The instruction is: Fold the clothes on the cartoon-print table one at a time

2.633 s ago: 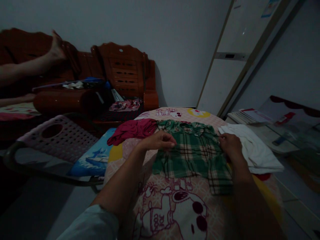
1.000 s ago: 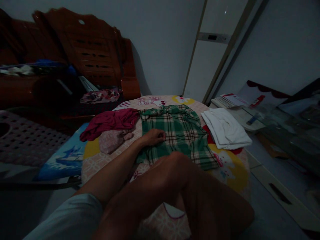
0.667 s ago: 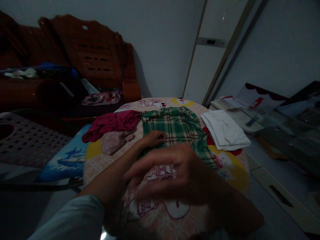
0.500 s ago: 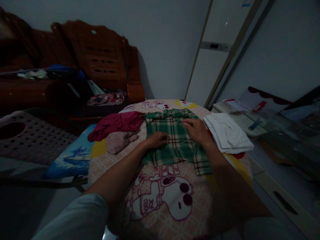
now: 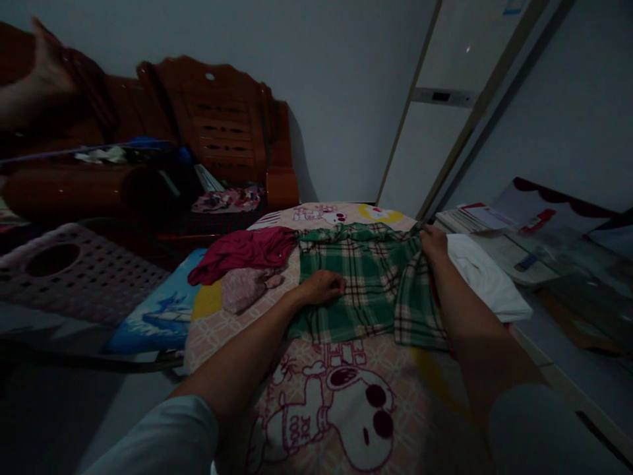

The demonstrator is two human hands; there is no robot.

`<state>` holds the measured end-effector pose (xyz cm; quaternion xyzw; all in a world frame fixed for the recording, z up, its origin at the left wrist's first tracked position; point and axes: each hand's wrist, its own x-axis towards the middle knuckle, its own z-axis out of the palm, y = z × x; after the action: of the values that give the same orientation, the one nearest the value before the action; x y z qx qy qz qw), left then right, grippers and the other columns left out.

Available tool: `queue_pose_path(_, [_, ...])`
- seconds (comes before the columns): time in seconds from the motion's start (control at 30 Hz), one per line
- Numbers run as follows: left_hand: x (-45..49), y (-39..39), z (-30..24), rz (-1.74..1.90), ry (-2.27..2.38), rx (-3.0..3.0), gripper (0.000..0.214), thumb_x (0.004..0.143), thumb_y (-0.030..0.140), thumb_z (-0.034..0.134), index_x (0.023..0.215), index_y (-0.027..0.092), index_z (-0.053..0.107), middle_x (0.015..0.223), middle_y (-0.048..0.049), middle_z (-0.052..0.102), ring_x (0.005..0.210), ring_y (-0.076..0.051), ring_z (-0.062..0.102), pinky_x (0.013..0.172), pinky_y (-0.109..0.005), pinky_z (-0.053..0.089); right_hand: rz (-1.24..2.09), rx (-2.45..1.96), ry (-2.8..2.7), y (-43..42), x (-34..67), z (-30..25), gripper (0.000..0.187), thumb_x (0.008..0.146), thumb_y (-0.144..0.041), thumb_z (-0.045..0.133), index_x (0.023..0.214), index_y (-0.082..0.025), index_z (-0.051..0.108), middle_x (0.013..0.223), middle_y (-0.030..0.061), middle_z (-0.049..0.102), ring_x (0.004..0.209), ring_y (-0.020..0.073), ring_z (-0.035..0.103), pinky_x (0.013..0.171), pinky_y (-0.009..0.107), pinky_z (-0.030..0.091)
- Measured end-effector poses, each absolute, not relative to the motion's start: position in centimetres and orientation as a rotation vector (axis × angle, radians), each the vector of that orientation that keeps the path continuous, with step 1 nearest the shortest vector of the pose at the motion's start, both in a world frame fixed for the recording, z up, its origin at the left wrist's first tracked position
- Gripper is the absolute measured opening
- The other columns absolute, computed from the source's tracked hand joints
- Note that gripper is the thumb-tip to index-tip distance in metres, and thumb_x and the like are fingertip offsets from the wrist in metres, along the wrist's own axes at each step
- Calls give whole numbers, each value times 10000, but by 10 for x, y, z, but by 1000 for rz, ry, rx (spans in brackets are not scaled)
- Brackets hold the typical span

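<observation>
A green plaid shirt point(image 5: 366, 284) lies spread on the cloth-covered round table point(image 5: 415, 396). My left hand point(image 5: 324, 287) rests on the shirt's left half, fingers curled in, and the fabric around it lies flat. At the upper right corner, my right hand point(image 5: 435, 243) grips the shirt's edge and lifts it a little, with folds running down from it. A crumpled dark pink garment point(image 5: 247, 251) touches the shirt's left side. Beside it is a small bunched pale pink cloth point(image 5: 242, 290). Folded white cloth point(image 5: 487, 277) sits right of my right forearm.
Another person's hand point(image 5: 47, 69) shows at the upper left. Behind stands a carved wooden sofa point(image 5: 217, 125) with clothes on it. A pink woven chair point(image 5: 74, 277) and a blue cushion point(image 5: 153, 310) are at left. Papers point(image 5: 475, 216) lie on a low glass-topped stand at right.
My right hand has moved right across the shirt and closed on its upper right corner, pulling that side outward. The left hand stays on the shirt. Another person's hand has appeared upper left.
</observation>
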<state>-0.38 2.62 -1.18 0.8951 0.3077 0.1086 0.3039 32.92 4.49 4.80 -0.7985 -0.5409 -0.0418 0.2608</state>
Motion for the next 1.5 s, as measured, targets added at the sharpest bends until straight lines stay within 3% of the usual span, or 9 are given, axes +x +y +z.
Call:
queue_pose_path(0.17, [-4,28,-12,307,798,2352,120,812,174,571,849,143,680,767,-17,685,698,-132,600,635,-199,391,-274,-2154,-1473,8,322,50,442,889,-194,457,1282,-34,581,1419,232,505,1300,275,468,1069,359,364])
queue_pose_path(0.3, [-8,32,-12,353,848,2322,98,799,194,591,800,138,671,701,-8,668,645,-123,590,617,-199,388,-235,-2322,-1618,-52,295,34,322,908,-300,494,1107,-144,693,1078,157,712,1034,266,644,885,343,460])
queue_pose_path(0.47, [-25,42,-5,600,1018,2224,116,774,240,598,814,146,652,636,3,641,581,-130,588,555,-202,397,70,-2467,-1870,-106,276,15,382,879,-480,564,682,-173,675,805,135,712,824,252,673,659,296,427])
queue_pose_path(0.63, [-47,54,-2,718,1240,2021,189,832,302,531,866,152,640,601,10,634,508,-140,595,506,-212,418,357,-2189,-1715,-122,276,3,203,761,-288,623,590,-186,582,627,47,659,661,177,636,591,252,414])
queue_pose_path(0.8, [-59,66,-10,378,1564,2324,148,786,300,645,725,170,683,712,-68,710,762,-209,678,626,-230,438,570,-1921,-1137,-130,293,12,230,718,-424,596,646,-206,573,458,-16,557,422,162,532,441,262,395])
queue_pose_path(0.97, [-61,66,-11,220,1638,2366,178,779,344,677,764,173,722,762,-91,727,804,-236,686,659,-247,441,-23,-1989,-923,-139,351,38,203,647,-375,645,663,-173,636,538,31,595,513,198,568,521,314,430])
queue_pose_path(1.13, [-62,62,-6,204,1708,2318,203,771,363,687,778,164,730,734,-103,724,792,-246,685,656,-258,444,-664,-2212,-946,-144,359,52,130,739,-244,558,696,-169,655,688,137,655,641,243,581,630,379,406])
queue_pose_path(1.37, [-64,63,-4,217,1640,2261,213,785,306,675,618,175,692,606,-59,676,701,-194,668,626,-223,423,185,-1375,-2211,-124,185,26,168,898,-252,570,799,-188,690,790,42,686,731,164,619,689,274,426])
queue_pose_path(1.5, [-66,62,-5,247,1600,2239,212,790,259,662,599,171,685,545,-34,643,626,-162,642,608,-205,425,168,-1243,-2617,-121,123,-2,125,887,-280,639,844,-177,693,855,64,665,801,180,606,676,272,416])
